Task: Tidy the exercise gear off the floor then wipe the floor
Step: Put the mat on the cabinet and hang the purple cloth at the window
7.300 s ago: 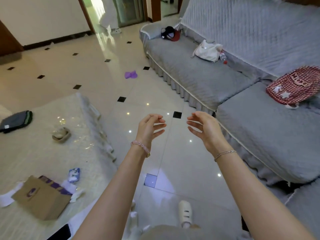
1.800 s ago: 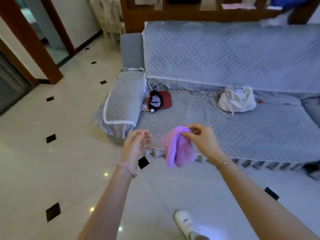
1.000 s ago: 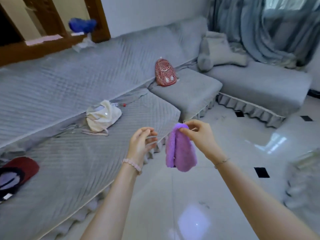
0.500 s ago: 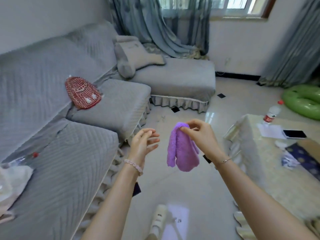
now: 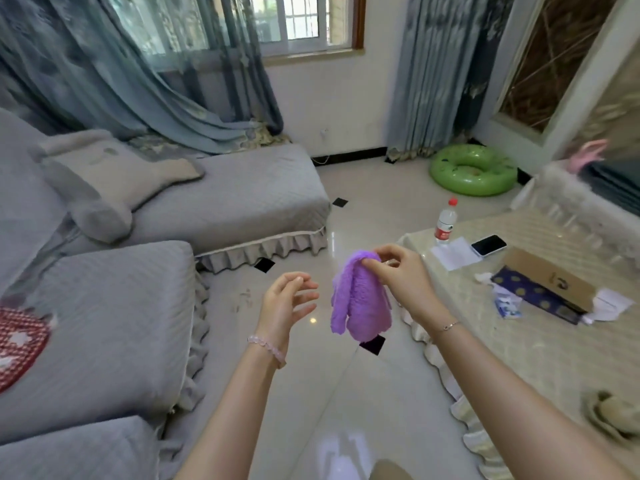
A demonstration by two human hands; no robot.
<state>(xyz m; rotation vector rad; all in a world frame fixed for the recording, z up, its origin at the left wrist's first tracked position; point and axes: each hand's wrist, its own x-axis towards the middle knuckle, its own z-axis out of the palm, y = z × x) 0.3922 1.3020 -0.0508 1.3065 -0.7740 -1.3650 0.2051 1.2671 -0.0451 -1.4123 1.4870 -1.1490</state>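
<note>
A fluffy purple cloth [image 5: 358,299] hangs in the air in front of me, pinched at its top by my right hand [image 5: 398,277]. My left hand [image 5: 285,301] hovers just left of the cloth, fingers loosely curled and holding nothing. A green inflatable ring [image 5: 472,169] lies on the glossy tiled floor [image 5: 304,393] at the far right, near the curtains.
A grey sectional sofa [image 5: 138,289] fills the left, with a red checked bag [image 5: 19,341] on it. A cloth-covered low table [image 5: 540,341] on the right carries a water bottle [image 5: 446,223], a phone [image 5: 488,245], papers and a cardboard box [image 5: 547,282].
My view has swung right from the sofa toward the window, table and green ring. The right hand keeps pinching the purple cloth; earlier the cloth lay on the floor.
</note>
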